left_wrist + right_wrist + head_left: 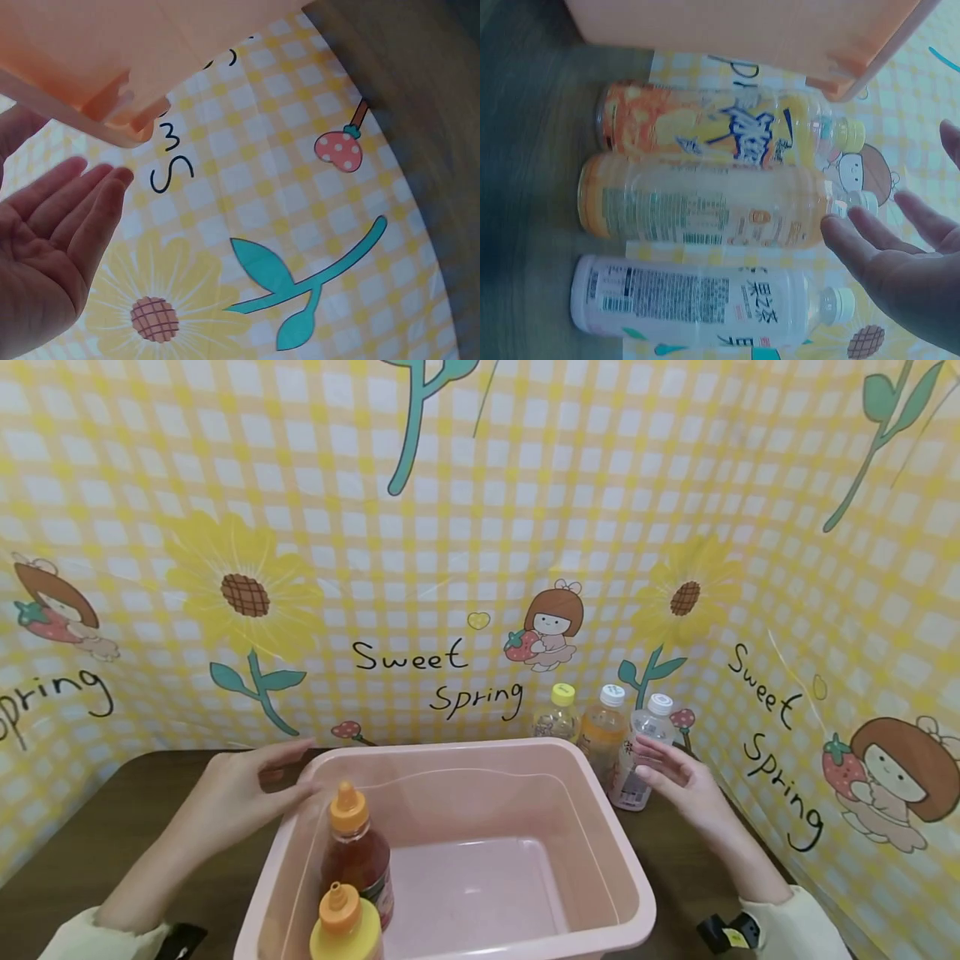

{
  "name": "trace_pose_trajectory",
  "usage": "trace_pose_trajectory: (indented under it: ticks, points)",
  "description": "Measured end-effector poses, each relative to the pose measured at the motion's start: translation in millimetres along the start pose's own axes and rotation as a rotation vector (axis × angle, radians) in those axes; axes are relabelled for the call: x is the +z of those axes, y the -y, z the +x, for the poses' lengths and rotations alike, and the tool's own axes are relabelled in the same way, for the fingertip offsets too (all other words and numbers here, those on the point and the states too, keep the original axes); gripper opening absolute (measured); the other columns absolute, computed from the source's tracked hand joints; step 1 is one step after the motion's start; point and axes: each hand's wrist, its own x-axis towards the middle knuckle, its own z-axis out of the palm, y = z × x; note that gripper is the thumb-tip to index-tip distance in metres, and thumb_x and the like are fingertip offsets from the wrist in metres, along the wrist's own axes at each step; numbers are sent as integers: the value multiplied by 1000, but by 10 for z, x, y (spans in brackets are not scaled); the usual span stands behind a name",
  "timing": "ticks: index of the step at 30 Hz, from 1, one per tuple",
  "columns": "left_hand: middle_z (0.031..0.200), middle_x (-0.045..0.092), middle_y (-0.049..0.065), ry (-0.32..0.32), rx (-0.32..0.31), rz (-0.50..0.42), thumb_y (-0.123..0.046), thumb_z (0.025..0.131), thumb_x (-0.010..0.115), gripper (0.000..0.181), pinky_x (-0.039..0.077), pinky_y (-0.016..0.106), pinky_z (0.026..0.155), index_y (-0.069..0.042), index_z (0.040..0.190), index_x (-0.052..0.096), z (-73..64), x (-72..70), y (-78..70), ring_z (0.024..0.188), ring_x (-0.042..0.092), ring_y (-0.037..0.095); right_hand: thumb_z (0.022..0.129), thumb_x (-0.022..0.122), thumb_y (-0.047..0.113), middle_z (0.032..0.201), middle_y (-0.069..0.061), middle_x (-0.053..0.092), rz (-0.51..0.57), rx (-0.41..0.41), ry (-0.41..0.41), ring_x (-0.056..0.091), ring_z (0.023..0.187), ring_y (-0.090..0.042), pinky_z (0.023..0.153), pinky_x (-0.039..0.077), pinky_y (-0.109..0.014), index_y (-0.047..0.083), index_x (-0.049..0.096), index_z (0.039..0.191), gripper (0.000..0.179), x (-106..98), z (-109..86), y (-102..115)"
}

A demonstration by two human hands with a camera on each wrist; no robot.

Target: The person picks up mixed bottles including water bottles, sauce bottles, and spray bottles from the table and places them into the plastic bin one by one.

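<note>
A pink plastic tub (480, 797) stands on the table. At its left rim is my left hand (243, 797), fingers relaxed and holding nothing; whether the thumb touches the rim I cannot tell. Past the tub's right side, my right hand (686, 789) reaches among three drink bottles with its fingers loosely extended. Closest to it in the head view is a white-capped bottle with a pale label (633, 777). Beside that stand an orange drink bottle (705, 201) with a white cap and a yellow-capped bottle (712, 124).
Inside the tub, along its left side, stand a dark red sauce bottle (358, 860) with an orange cap and a yellow squeeze bottle (348, 935) with an orange nozzle. A checked cloth (420, 568) hangs behind and beside the dark wooden table (67, 852).
</note>
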Motion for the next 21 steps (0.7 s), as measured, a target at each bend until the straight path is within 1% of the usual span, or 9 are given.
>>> trace_pose_trajectory:
  ticks: [4, 6, 7, 11, 12, 15, 17, 19, 21]
  points:
    - [111, 61, 22, -21, -64, -44, -29, 78, 73, 51, 52, 40, 69, -1, 119, 59, -47, 27, 23, 87, 64, 36, 90, 57, 12, 119, -2, 56, 6, -21, -79, 52, 103, 3, 81, 43, -12, -7, 37, 133, 50, -61, 45, -38]
    - [111, 61, 23, -25, -92, -65, -29, 79, 72, 52, 51, 40, 70, -3, 121, 57, -63, 36, 35, 88, 63, 37, 90, 57, 12, 116, 4, 54, -7, -31, -128, 51, 102, 3, 81, 42, -11, -7, 37, 133, 51, -96, 87, -61]
    - [111, 61, 23, -22, -108, -78, -29, 79, 71, 53, 51, 40, 70, -3, 123, 56, -70, 39, 39, 90, 62, 38, 90, 58, 12, 117, 3, 53, -10, -34, -152, 51, 102, 3, 81, 42, -10, -7, 36, 133, 52, -112, 112, -72]
    - [117, 56, 27, 13, -160, -151, -29, 82, 68, 59, 51, 38, 73, -5, 132, 48, -100, 60, 54, 100, 57, 40, 89, 59, 12, 125, -19, 46, -54, -34, -238, 46, 100, 7, 82, 39, -7, -5, 37, 134, 53, -171, 215, -111]
    - [118, 54, 28, 15, -166, -164, -29, 82, 68, 60, 51, 38, 74, -6, 133, 46, -107, 68, 56, 102, 56, 41, 89, 59, 13, 126, -23, 45, -60, -28, -249, 45, 100, 7, 83, 39, -7, -5, 36, 134, 53, -182, 239, -122]
    - [121, 53, 27, 3, -169, -187, -27, 83, 68, 60, 51, 35, 74, -8, 135, 44, -130, 102, 60, 105, 55, 39, 89, 59, 14, 126, -25, 44, -83, -12, -272, 46, 103, 1, 84, 37, -7, -2, 34, 136, 56, -214, 296, -161]
    - [121, 54, 24, -8, -175, -184, -27, 83, 68, 59, 51, 29, 73, -10, 135, 45, -145, 126, 70, 104, 56, 36, 89, 60, 15, 125, -24, 45, -90, 0, -278, 46, 106, -4, 85, 36, -7, -1, 33, 138, 58, -227, 323, -198]
    - [120, 56, 21, -11, -189, -190, -28, 83, 67, 58, 50, 20, 72, -10, 134, 46, -158, 148, 84, 102, 60, 22, 89, 60, 14, 123, -21, 47, -88, 6, -286, 47, 105, -5, 83, 36, -6, -1, 31, 138, 59, -239, 349, -244]
    - [121, 56, 20, -3, -203, -203, -28, 84, 67, 57, 47, 13, 70, -10, 134, 46, -169, 168, 99, 98, 59, 5, 88, 60, 13, 117, -12, 48, -74, 11, -298, 47, 101, -3, 81, 37, -6, -2, 31, 138, 60, -254, 377, -288]
